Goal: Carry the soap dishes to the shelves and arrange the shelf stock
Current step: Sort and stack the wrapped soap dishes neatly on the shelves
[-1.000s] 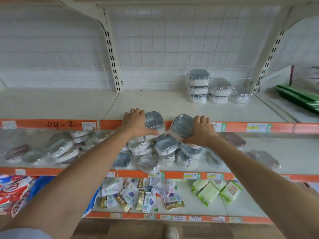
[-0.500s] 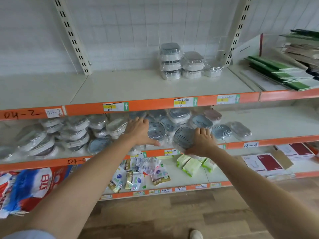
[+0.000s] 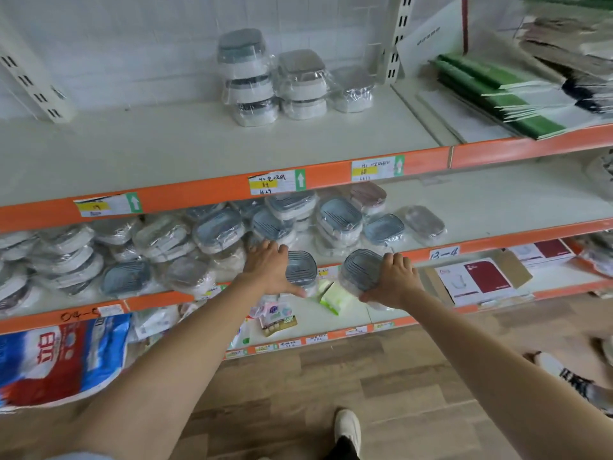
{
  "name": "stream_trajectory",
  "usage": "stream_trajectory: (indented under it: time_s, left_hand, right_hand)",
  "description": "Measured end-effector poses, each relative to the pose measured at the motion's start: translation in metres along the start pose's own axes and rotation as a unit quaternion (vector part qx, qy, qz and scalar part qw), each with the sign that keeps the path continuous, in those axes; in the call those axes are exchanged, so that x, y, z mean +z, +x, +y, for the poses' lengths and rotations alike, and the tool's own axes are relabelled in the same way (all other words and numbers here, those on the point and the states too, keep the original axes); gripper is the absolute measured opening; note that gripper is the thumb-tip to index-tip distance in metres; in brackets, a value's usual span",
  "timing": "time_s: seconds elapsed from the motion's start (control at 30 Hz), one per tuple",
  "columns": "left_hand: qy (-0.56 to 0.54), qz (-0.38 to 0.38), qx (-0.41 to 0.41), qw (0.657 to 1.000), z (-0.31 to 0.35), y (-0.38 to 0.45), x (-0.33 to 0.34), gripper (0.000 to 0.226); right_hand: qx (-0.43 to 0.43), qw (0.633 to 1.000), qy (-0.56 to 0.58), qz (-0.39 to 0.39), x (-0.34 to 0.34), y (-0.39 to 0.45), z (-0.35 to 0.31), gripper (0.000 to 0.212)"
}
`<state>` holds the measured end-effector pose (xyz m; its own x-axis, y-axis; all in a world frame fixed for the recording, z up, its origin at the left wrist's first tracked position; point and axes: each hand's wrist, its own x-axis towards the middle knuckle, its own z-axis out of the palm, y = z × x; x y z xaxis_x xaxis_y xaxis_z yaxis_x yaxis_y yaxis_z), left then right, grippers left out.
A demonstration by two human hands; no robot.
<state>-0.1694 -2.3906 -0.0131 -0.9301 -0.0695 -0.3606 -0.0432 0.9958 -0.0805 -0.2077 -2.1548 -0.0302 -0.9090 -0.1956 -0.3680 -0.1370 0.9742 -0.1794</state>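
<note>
Cream metal shelving with orange front rails (image 3: 205, 197) fills the view, standing on a wood-grain plank floor (image 3: 331, 376). The top shelf board (image 3: 166, 151) carries, toward the back, a small group of plastic-wrapped white soap dishes with grey tops (image 3: 275, 78), stacked three high, two high and one alone. To their right, past the slotted upright, lie flat green and white packets (image 3: 497, 94). The middle shelf (image 3: 497, 207) holds a large loose pile of wrapped oval soap dishes with grey-blue ribbed inserts (image 3: 212, 234), spreading from the left edge to about the centre-right, several tilted against one another. At lower left a large blue, red and white printed plastic sack (image 3: 59, 356) hangs over the bottom shelf front. The bottom shelf also holds small sachet packs (image 3: 275, 313), pale green wrapped packs (image 3: 335, 297) and flat white and dark-red cartons (image 3: 477, 277).

Both arms reach forward. The left hand (image 3: 268, 267) holds a wrapped grey-blue ribbed soap dish (image 3: 300, 268) at the middle shelf's front rail, fingers over its far side and thumb stretched beneath it. The right hand (image 3: 394, 280) grips a second wrapped grey-blue ribbed dish (image 3: 360, 268) tilted on edge, fingers curled over its top rim; it sits just in front of the rail, near the first dish but apart from it.

White handwritten price labels with yellow patches (image 3: 275, 182) are stuck to the orange rails. One white shoe (image 3: 346, 426) shows on the floor below.
</note>
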Motion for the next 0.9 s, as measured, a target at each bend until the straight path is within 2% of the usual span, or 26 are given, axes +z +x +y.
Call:
stream_trajectory:
  time_s: [0.23,0.43,0.57,0.73,0.9]
  left_hand:
    - [-0.021,-0.022,-0.015,0.999,0.037,0.039,0.020,0.102]
    - [-0.053,0.005,-0.044,0.998,0.049,0.066,0.033,0.107]
    - [-0.060,0.060,-0.040,0.996,0.050,0.100,0.030,0.110]
    - [-0.059,0.157,-0.038,0.985,0.052,0.134,0.031,0.106]
    - [-0.056,0.197,-0.036,0.978,0.057,0.157,0.021,0.105]
  right_hand:
    - [0.013,1.000,0.008,-0.027,0.013,0.033,0.037,0.110]
    - [0.029,0.999,0.039,-0.012,0.022,0.062,0.050,0.097]
    - [0.039,0.996,0.069,0.037,0.028,0.087,0.058,0.093]
    - [0.051,0.990,0.085,0.097,0.040,0.118,0.067,0.099]
    - [0.070,0.980,0.105,0.151,0.047,0.146,0.077,0.100]
